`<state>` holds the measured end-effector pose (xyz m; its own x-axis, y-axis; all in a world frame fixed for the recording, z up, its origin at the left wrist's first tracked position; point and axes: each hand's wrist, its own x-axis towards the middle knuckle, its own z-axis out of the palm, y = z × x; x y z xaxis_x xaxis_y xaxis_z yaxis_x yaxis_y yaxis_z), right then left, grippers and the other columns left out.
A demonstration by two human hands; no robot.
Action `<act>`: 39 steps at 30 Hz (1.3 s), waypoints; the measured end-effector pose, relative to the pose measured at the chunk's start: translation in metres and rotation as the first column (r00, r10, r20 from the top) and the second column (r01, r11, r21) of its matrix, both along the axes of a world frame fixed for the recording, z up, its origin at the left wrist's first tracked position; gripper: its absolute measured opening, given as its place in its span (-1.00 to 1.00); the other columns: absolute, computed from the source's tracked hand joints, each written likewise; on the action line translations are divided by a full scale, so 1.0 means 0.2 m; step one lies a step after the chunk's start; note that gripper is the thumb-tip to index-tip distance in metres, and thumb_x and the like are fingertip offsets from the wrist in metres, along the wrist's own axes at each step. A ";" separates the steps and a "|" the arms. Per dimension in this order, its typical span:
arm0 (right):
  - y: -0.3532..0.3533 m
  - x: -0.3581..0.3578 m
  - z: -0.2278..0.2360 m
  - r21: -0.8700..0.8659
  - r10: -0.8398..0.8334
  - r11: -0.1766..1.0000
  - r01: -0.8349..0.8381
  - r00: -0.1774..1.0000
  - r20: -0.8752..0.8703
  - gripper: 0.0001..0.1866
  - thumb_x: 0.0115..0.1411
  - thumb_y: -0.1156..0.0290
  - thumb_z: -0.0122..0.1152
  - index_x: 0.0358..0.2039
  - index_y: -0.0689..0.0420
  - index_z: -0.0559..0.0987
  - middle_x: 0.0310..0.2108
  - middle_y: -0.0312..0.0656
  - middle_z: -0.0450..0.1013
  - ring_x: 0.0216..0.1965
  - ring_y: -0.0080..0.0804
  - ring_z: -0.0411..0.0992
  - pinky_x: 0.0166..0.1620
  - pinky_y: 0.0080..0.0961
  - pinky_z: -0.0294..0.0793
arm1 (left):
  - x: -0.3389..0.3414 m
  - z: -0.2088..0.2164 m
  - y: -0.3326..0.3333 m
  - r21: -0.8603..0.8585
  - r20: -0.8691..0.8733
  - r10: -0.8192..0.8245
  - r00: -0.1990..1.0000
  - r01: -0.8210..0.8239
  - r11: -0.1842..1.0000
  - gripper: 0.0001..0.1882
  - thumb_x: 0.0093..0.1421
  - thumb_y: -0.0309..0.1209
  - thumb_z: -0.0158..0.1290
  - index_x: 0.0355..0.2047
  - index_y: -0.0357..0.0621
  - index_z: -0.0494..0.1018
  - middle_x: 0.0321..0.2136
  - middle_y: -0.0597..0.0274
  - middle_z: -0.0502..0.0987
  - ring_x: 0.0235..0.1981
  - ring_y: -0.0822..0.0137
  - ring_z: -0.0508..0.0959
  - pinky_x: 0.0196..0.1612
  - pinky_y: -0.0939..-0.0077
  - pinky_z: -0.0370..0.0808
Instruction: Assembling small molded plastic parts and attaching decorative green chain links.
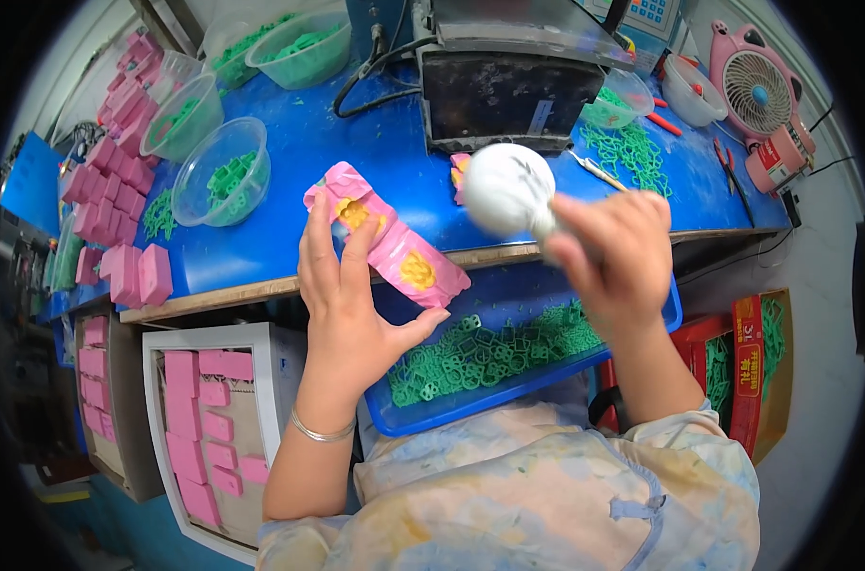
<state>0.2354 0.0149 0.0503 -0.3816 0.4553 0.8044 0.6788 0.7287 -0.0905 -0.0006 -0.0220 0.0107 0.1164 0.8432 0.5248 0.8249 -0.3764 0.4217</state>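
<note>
The left hand (349, 309) holds a pink mould (392, 244) (two yellow patches show); the right hand (620, 252) grips a white pouch (510, 190) at the mould's two o'clock.

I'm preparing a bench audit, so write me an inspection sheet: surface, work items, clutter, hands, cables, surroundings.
Surface: blue table, partly covered.
Work items: pink piece with two yellow patterns; white bundle, blurred.
Clutter: clear tubs; pink blocks stacked at left; loose green pieces on both sides.
Hands: left hand holds the pink piece; right hand grips the white bundle.
Cables: black cables beside the black machine.
Surroundings: blue tray of green pieces below the table's front edge; pink fan and red box at right.
</note>
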 end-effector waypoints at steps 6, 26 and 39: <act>-0.08 -0.20 -0.13 -0.163 0.293 0.951 -0.264 0.936 0.194 -0.72 -0.15 0.26 0.27 -0.35 0.00 0.55 -0.63 -0.41 0.32 -0.57 -0.48 0.29 -0.38 -0.44 0.10 | 0.00 -0.05 0.03 0.136 -0.050 0.027 0.998 -0.020 0.990 0.20 -0.43 -0.19 0.40 0.18 -0.21 -0.07 0.18 -0.14 -0.01 0.19 -0.06 0.07 0.15 0.00 0.03; 0.18 -0.03 -0.07 0.059 -0.288 0.957 0.283 0.954 0.089 -0.74 -0.12 0.36 0.29 -0.37 0.11 0.51 -0.41 -0.22 0.39 -0.32 -0.25 0.36 -0.30 -0.37 0.29 | 0.03 -0.08 0.02 0.077 0.029 0.024 0.999 -0.026 0.997 -0.08 0.03 -0.18 0.14 0.17 -0.49 -0.12 0.13 -0.28 0.03 0.16 -0.17 0.04 0.17 0.07 0.00; 0.27 -0.30 -0.15 -0.319 -0.147 0.935 0.157 0.988 0.056 -0.74 -0.09 0.34 0.23 -0.45 0.21 0.41 -0.52 -0.09 0.39 -0.47 -0.19 0.43 -0.43 -0.33 0.42 | 0.06 -0.05 -0.07 0.162 -0.019 0.058 0.998 -0.055 0.985 -0.27 -0.07 -0.38 0.20 0.06 -0.42 0.12 -0.06 -0.16 0.20 -0.05 -0.05 0.27 -0.02 0.18 0.27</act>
<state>0.1746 0.0687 0.0207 -0.3098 0.7418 0.5948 0.7853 0.5523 -0.2797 0.0112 -0.0358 0.0012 0.0852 0.7533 0.6521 0.8559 -0.3904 0.3391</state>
